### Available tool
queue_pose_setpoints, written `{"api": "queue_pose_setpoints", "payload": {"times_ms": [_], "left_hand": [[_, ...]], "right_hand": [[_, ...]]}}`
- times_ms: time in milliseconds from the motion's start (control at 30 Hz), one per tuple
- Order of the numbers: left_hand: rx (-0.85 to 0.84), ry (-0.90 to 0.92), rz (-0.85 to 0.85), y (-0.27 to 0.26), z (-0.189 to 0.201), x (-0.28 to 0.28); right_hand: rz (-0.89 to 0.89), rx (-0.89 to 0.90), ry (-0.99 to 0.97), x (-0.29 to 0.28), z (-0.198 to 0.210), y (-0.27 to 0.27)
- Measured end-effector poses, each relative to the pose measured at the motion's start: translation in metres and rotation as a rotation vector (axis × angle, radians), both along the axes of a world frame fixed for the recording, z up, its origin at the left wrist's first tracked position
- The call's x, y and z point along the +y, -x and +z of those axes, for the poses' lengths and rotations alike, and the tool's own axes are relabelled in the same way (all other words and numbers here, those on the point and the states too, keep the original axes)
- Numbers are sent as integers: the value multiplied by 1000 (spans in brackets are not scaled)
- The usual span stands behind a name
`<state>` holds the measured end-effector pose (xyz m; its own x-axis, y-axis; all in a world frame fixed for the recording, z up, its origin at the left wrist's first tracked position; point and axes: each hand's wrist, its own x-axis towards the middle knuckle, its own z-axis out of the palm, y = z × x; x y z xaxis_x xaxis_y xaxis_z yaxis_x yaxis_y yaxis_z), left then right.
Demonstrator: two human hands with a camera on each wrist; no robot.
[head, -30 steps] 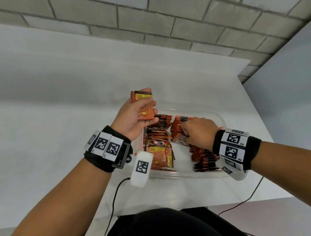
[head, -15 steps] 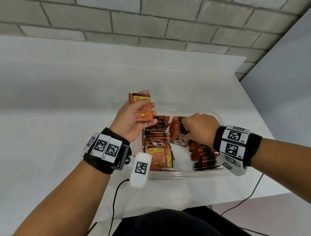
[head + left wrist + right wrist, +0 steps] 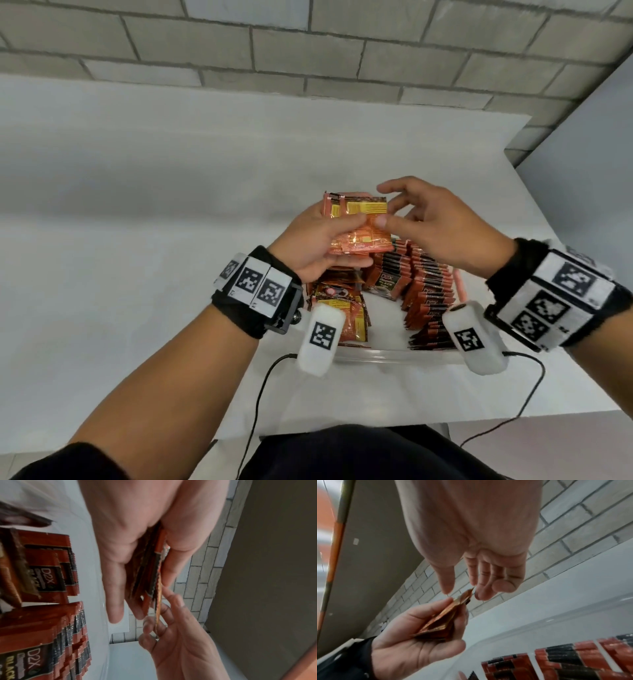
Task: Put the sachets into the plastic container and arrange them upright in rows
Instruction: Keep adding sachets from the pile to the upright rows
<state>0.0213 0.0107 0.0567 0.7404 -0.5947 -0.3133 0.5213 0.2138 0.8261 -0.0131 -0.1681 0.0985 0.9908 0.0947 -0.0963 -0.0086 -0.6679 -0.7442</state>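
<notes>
Left hand (image 3: 318,243): raised above the far left part of the plastic container (image 3: 387,356), thumb and fingers clamped on a small stack of sachets (image 3: 356,228), yellow-printed backs facing up.
Right hand (image 3: 442,226): beside the stack, fingers spread and loosely bent; the wrist views show its fingertips (image 3: 479,595) at the stack's right edge, and I cannot tell whether they pinch the top sachet or only touch it.
Rows in container (image 3: 428,294): red-and-black sachets stand on edge, leaning, in two rows along the middle and right side.
Loose sachets (image 3: 342,308): lying flat, overlapping, in the left part of the container.
Container: sits at the near edge of the white tabletop (image 3: 137,274).
</notes>
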Motion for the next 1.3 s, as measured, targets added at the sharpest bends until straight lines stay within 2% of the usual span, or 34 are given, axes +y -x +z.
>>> {"api": "queue_pose_setpoints", "payload": {"times_ms": [133,267,333,400,500,600,733,867,967,1100,1300], "left_hand": [[-71,-39,-36,2,2,-6],[-58,-16,46,2,-2,-5],[-3,30,85,2,-4,-5],[30,88,102,1,-5,-6],[16,118,136,-1,-5,-7],[-21,57,130,-1,-7,-8],[-71,-31,63,2,-6,-14],[-113,-65,13,4,-3,-18],[-115,-63,97,-1,-2,-13],[-70,-23,254,-9,-7,-1],[-54,27,281,-9,-9,7]], "right_hand": [[-33,-63,-67,0,-7,1],[-168,-344,-91,-3,-12,5],[-133,-438,-11,-1,-16,10],[-30,-454,139,2,-23,13],[57,-342,226,-1,-25,18],[1,-309,130,-6,-16,18],[-16,-258,193,-13,-12,10],[-2,-117,148,-22,1,4],[34,3,104,-32,9,5],[120,181,308,-35,-5,10],[220,278,637,-24,-39,4]]}}
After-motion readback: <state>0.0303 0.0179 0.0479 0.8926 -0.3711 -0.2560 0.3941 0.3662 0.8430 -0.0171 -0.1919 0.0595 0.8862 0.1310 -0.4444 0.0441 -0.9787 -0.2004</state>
